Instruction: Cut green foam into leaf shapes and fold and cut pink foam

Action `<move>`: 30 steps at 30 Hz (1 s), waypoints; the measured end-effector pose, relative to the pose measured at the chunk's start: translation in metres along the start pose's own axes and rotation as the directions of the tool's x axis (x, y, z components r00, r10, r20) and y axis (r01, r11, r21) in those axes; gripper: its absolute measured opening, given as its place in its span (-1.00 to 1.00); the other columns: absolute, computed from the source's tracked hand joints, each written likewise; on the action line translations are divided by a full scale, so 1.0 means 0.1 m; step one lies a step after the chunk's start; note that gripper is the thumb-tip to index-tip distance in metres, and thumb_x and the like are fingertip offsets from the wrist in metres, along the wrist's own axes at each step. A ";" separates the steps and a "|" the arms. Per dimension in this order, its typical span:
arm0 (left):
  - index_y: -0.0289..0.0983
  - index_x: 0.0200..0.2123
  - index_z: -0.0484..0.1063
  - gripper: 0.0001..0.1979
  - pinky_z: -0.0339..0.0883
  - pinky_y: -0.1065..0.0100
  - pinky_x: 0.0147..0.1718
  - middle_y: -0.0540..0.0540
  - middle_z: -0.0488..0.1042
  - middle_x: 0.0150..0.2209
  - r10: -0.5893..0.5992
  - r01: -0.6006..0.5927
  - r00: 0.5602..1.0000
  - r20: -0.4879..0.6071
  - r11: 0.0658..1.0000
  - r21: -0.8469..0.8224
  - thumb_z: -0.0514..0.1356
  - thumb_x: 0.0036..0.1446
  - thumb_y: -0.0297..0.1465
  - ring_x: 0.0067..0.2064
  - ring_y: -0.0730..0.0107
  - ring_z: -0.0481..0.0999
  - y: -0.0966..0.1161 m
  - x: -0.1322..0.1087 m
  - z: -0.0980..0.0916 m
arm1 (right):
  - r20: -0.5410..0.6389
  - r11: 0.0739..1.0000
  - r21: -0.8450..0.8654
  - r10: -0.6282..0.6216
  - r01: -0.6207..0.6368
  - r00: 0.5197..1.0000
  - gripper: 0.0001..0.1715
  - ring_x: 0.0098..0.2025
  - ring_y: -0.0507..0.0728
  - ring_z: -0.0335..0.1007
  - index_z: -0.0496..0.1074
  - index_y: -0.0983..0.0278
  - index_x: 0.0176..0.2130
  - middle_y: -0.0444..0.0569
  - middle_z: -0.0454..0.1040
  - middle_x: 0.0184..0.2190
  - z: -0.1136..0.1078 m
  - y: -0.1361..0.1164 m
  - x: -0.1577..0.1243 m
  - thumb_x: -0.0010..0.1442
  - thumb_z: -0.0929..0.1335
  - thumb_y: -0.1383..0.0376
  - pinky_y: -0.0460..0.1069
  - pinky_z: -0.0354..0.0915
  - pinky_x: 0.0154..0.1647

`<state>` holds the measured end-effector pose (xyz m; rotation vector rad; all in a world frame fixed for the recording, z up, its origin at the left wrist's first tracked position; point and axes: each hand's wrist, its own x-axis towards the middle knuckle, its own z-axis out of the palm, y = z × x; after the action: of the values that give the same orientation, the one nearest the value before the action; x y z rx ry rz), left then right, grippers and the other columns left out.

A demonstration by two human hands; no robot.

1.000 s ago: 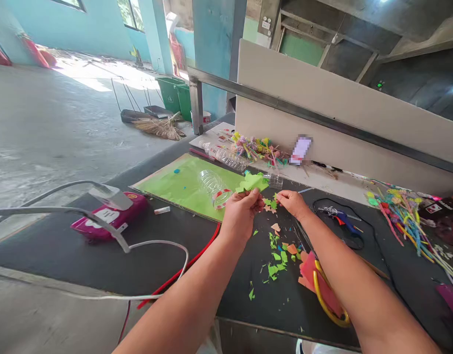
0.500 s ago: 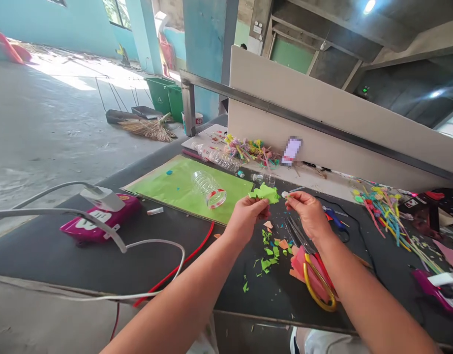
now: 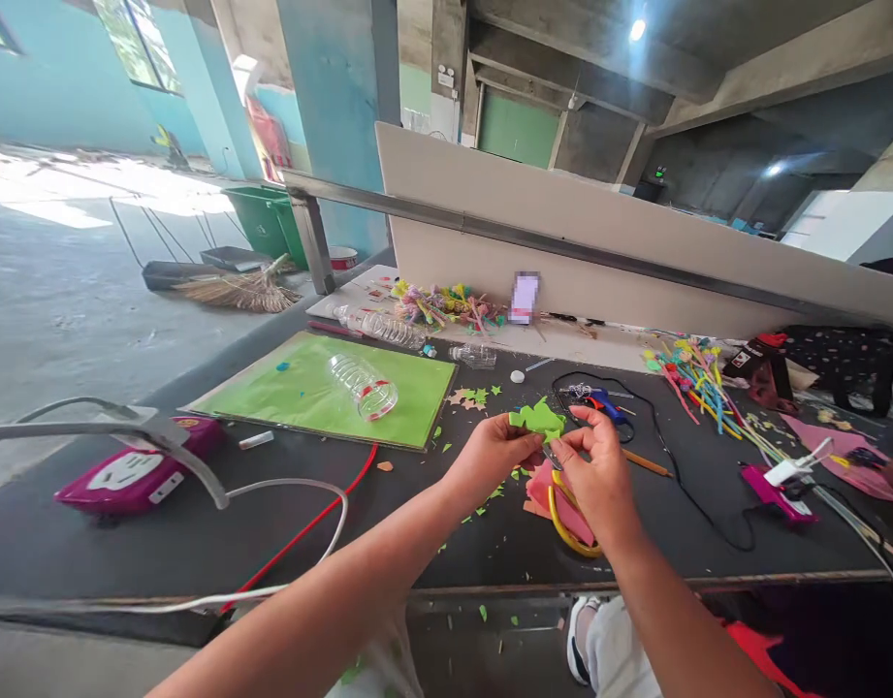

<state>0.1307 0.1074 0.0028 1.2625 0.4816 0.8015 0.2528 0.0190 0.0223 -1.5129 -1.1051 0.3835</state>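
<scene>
My left hand [image 3: 494, 454] pinches a small stack of green paper cutouts [image 3: 537, 419] with jagged edges. The fingers of my right hand [image 3: 595, 465] close on the right edge of the same paper; part of that grip is hidden. Beneath my hands lie scissors with yellow handles [image 3: 562, 523], their blades mostly covered, on pink paper [image 3: 540, 485]. Small green and peach scraps are scattered around. Beyond my hands a white bottle cap [image 3: 517, 376] rests on the black table, near several star-shaped paper pieces [image 3: 476, 396].
A clear cut bottle [image 3: 363, 388] lies on a green sheet [image 3: 264, 393] at left. Nearby are a purple power strip [image 3: 141, 465] and loose cables. A blue glue gun [image 3: 607, 407], an orange pencil [image 3: 646, 463] and colourful fuzzy sticks [image 3: 697, 378] lie at right.
My right hand has let go of the white cap, which now lies on the table, and has come over to the green paper. The view has turned right.
</scene>
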 end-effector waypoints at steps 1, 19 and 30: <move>-0.33 -0.41 0.45 -0.76 0.34 0.38 -0.45 -0.01 0.48 -0.53 -0.008 0.008 1.000 0.008 1.000 -0.005 0.33 -0.05 -0.27 -0.50 0.43 0.45 0.00 -0.01 0.02 | -0.011 1.000 -0.003 0.004 -0.004 1.000 -0.54 -0.37 0.13 0.42 0.25 0.17 0.01 -0.21 0.44 -0.48 -0.01 0.01 0.00 0.10 0.37 0.29 0.05 0.29 -0.21; -0.32 -0.52 0.46 -0.76 0.28 0.40 -0.47 -0.03 0.45 -0.58 -0.039 0.039 0.999 -0.002 0.998 -0.051 0.28 0.03 -0.25 -0.53 0.45 0.40 -0.28 0.01 0.02 | 0.131 0.973 0.169 0.134 -0.155 0.982 -0.74 -0.30 0.12 0.40 0.33 0.15 -0.14 -0.12 0.46 -0.37 -0.21 0.31 0.12 0.22 0.31 0.07 0.01 0.29 -0.25; -0.32 -0.44 0.44 -0.79 0.29 0.39 -0.46 -0.04 0.48 -0.52 -0.036 0.038 0.999 0.017 0.995 -0.094 0.28 0.04 -0.28 -0.51 0.45 0.42 -0.27 -0.08 0.07 | 0.342 0.834 0.397 0.252 -0.382 0.905 -0.74 -0.40 0.10 0.40 0.43 0.20 -0.36 -0.15 0.46 -0.45 -0.11 0.33 0.03 0.11 0.41 0.06 0.00 0.36 -0.30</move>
<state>0.1374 0.0944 -0.0218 1.1690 0.4486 0.7740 0.2761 0.0182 -0.0033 -1.2344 -0.8818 1.0466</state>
